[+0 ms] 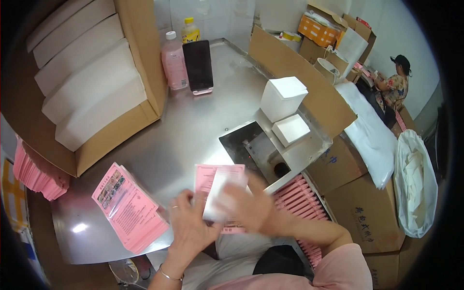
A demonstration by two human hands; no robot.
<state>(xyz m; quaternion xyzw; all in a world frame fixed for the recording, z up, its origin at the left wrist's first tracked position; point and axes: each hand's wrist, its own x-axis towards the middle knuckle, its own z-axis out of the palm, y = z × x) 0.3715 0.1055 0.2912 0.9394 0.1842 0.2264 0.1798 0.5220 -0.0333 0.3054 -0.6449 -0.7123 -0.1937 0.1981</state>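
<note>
In front of me my left hand [191,224] grips the left edge of a pink printed bag [205,175], its thumb near the lower edge. A folded white paper stack [218,186] lies over the bag; I cannot tell whether any of it is inside. Over the stack's right side is my right hand [251,208], its fingers smeared by motion, so its grip does not show. To the left of my hands, a pile of flat pink printed bags [128,208] rests on the metal table [188,137].
An open carton [137,118] of white paper stacks stands at left, more pink bags [41,171] below it. A phone [198,67] and bottles [174,60] stand behind. Right of the table opening [251,145] are white paper blocks [285,99]. Pink packs [302,198] fill a box. A person [394,84] sits far right.
</note>
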